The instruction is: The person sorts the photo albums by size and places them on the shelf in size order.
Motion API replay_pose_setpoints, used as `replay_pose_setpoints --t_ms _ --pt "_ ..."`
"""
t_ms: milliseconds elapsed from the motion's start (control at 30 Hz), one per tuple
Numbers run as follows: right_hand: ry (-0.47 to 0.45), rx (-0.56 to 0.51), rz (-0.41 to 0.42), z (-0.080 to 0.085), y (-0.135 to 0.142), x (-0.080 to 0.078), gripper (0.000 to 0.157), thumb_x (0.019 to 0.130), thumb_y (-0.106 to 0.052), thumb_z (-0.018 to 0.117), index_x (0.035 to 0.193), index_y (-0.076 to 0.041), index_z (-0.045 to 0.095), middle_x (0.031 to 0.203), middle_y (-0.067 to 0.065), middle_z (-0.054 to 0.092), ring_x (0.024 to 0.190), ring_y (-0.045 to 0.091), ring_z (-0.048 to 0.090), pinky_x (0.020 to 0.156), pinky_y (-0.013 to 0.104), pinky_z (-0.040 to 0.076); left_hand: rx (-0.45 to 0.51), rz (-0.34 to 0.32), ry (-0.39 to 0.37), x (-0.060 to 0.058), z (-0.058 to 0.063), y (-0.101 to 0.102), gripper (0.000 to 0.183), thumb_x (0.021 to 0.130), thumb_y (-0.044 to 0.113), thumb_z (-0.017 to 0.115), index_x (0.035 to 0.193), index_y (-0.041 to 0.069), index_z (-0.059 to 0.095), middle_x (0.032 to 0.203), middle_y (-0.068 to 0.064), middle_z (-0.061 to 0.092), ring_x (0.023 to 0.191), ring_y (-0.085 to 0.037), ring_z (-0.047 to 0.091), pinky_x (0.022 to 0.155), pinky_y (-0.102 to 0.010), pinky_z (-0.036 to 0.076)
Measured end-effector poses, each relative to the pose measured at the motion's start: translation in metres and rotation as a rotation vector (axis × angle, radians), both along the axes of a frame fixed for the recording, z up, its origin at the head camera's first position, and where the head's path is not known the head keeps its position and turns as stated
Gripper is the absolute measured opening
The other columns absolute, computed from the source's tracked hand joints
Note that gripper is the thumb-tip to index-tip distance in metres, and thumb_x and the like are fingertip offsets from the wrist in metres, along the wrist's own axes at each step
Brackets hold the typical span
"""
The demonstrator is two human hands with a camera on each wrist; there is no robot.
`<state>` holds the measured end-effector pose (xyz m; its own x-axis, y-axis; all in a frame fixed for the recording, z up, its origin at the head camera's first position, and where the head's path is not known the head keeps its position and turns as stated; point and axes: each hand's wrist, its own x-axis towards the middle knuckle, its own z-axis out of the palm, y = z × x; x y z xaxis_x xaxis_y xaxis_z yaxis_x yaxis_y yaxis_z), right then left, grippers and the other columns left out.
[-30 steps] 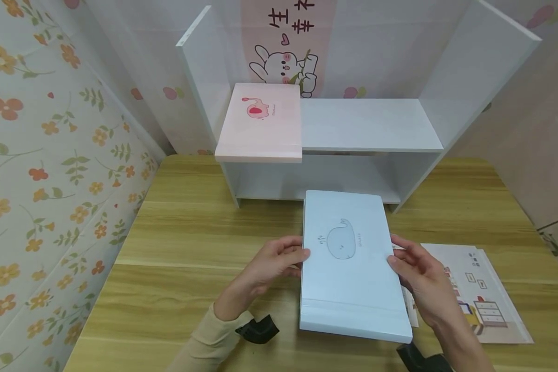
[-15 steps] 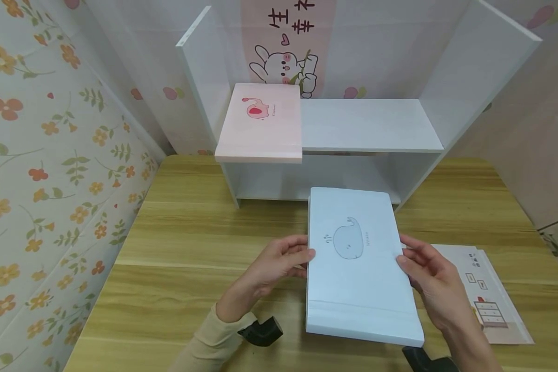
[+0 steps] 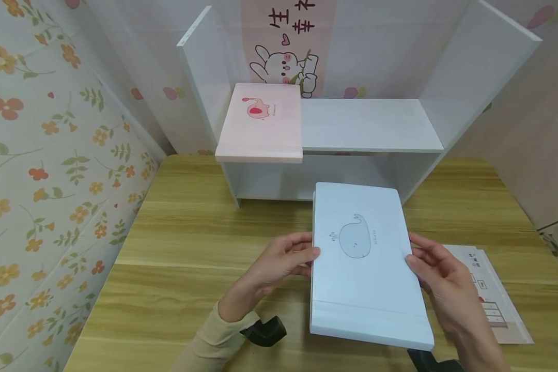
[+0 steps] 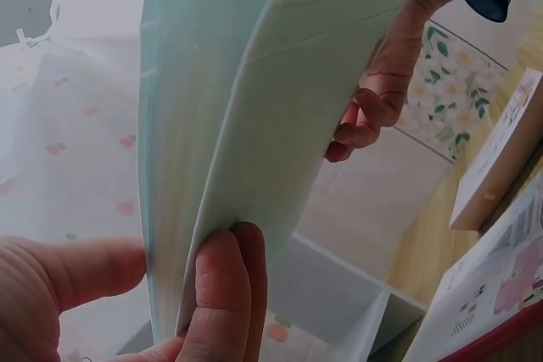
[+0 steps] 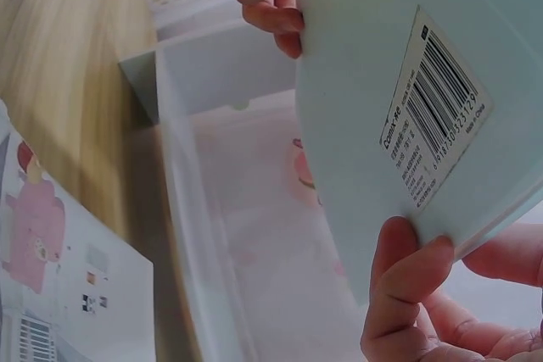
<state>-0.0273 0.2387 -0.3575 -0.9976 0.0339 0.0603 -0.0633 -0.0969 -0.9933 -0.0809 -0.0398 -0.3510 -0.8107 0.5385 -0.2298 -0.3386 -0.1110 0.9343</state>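
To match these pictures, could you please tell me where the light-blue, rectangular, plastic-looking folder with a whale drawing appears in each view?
Head: the folder sits right of centre, whale drawing visible.
Left wrist: upper centre, cut off at top.
Right wrist: upper right, barcode label showing.
Shared landmark: the bare left hand, at the folder's edge.

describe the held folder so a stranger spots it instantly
Find the white shelf on the table. In front of it, the left hand and right hand hold a pale blue folder. Its whale drawing sets it apart from the pink elephant folder.
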Motion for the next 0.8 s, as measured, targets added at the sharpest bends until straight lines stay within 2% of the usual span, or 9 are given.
replay_pose_setpoints --t_ms 300,533,800 --pt "0.021 -0.043 -0.019 0.005 0.003 0.001 0.040 0.090 0.012 0.051 0.127 -0.004 0.056 0.098 0.004 0.064 0.083 0.011 0.061 0.063 0.019 0.052 0.012 -0.009 0.015 0.000 0.006 0.003 0.036 0.093 0.004 0.056 0.126 -0.008 0.050 0.102 -0.011 0.062 0.077 -0.014 0.060 0.070 -0.027 0.053" --pt "0.055 -0.049 -0.008 0.011 0.006 0.002 0.042 0.091 0.014 0.047 0.129 -0.002 0.053 0.100 0.005 0.064 0.085 0.011 0.061 0.063 0.020 0.052 0.023 -0.021 0.037 0.001 0.014 0.005 0.038 0.093 0.004 0.056 0.128 -0.007 0.048 0.106 -0.014 0.061 0.080 -0.014 0.060 0.071 -0.028 0.053" --pt "0.098 -0.118 0.015 0.019 0.009 0.001 0.043 0.091 0.017 0.042 0.130 0.003 0.051 0.104 0.008 0.064 0.085 0.014 0.063 0.061 0.022 0.053 0.033 -0.011 0.049 0.000 0.024 0.008 0.037 0.092 0.002 0.055 0.128 -0.008 0.049 0.106 -0.015 0.061 0.080 -0.013 0.060 0.071 -0.029 0.053"
